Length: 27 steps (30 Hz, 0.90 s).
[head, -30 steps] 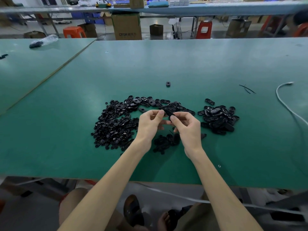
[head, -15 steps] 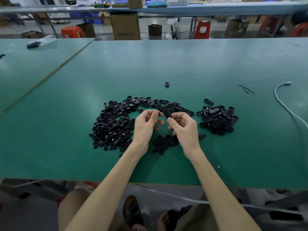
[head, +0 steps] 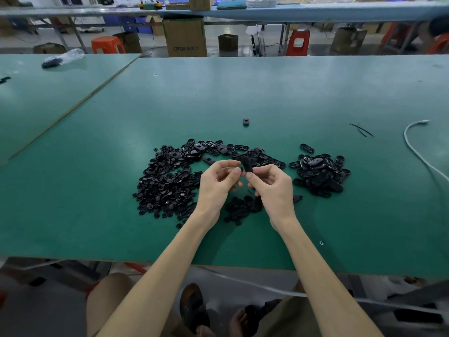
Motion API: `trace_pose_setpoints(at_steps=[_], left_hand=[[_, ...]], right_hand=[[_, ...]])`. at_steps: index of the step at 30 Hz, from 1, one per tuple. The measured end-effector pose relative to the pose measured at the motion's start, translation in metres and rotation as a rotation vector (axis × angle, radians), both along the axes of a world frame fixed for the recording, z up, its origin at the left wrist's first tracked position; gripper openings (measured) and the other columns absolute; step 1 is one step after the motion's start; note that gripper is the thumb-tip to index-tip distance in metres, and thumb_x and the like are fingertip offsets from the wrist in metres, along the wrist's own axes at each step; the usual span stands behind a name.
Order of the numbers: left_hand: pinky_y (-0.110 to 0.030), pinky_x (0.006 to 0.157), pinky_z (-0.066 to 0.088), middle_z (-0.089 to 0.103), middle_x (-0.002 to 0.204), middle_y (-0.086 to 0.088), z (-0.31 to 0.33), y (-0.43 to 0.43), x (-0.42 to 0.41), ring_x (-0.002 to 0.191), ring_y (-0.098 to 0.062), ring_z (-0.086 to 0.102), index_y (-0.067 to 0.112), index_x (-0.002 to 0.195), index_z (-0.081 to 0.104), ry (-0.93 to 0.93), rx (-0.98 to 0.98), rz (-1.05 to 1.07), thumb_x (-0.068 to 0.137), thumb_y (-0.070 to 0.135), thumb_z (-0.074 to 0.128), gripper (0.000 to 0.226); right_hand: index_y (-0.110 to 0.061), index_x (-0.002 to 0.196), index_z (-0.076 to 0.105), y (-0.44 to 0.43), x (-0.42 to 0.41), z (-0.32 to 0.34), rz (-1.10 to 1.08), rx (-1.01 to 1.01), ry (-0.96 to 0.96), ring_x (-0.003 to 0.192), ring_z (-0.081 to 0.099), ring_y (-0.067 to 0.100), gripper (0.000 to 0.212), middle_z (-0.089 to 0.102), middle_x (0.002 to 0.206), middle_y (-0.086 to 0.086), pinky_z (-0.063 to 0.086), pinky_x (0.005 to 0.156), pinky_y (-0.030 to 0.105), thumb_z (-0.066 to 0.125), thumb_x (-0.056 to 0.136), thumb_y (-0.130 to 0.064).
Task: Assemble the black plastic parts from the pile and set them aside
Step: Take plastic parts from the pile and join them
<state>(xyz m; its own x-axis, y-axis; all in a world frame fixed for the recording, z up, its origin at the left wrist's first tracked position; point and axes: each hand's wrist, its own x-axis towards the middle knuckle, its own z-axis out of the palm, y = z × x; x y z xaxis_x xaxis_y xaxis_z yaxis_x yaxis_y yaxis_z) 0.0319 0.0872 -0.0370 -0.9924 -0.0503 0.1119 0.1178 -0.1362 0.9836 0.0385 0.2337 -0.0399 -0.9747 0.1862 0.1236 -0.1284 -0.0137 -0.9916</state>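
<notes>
We find the black part (head: 246,165) held off the surface (head: 97,215), just right of the main pile (head: 170,183). Right hand (head: 273,188): fingers (head: 250,176) curled, pinching its lower end. Left hand (head: 217,184): fingertips curled, pinching its left edge.

Recommendation: we judge the pieces should be squared and pressed evenly until seated, as a skewed squeeze may spring them apart.

Count: two hands; one part in hand; three heaps, namely the main pile, a small heap (head: 243,206) just right of it and a set-aside heap (head: 320,173) further right; one stray piece (head: 246,121) beyond the pile; loose parts too many to count

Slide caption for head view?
Left hand and right hand pinch a black oval part over the green table beside the parts pile.
</notes>
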Motion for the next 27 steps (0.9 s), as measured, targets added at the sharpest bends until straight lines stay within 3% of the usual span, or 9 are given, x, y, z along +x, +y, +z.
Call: trace_pose_setpoints(at_steps=[15,21,27], left_hand=[[-0.020,0.063,0.051,0.074,0.081,0.004,-0.0003,-0.0008,-0.0018,0.062,-0.007,0.059,0.008,0.116,0.067,-0.025,0.028,-0.003,0.100,0.007,0.066,0.016],[-0.019,0.062,0.049,0.072,0.081,0.002,0.0003,-0.0007,-0.0024,0.062,-0.008,0.057,0.000,0.123,0.066,-0.052,0.012,-0.004,0.101,0.004,0.062,0.023],[-0.020,0.065,0.047,0.069,0.084,-0.005,0.0041,-0.0015,-0.0004,0.065,-0.010,0.055,-0.001,0.125,0.067,-0.068,0.034,-0.024,0.103,0.003,0.059,0.024]], right_hand=[[-0.023,0.082,0.073,-0.0008,0.0015,0.0023,0.067,0.082,0.030,0.070,0.071,0.013,0.017,0.076,0.077,-0.001,0.051,0.062,0.022,0.082,0.089,-0.010],[-0.020,0.081,0.074,-0.0014,0.0011,0.0024,0.062,0.114,0.030,0.080,0.070,0.032,0.017,0.076,0.087,-0.001,0.053,0.069,0.033,0.083,0.087,-0.007],[-0.012,0.086,0.075,-0.0030,0.0028,0.0041,0.042,0.166,0.037,0.073,0.064,0.010,0.009,0.076,0.093,-0.004,0.059,0.077,0.037,0.083,0.087,-0.006]])
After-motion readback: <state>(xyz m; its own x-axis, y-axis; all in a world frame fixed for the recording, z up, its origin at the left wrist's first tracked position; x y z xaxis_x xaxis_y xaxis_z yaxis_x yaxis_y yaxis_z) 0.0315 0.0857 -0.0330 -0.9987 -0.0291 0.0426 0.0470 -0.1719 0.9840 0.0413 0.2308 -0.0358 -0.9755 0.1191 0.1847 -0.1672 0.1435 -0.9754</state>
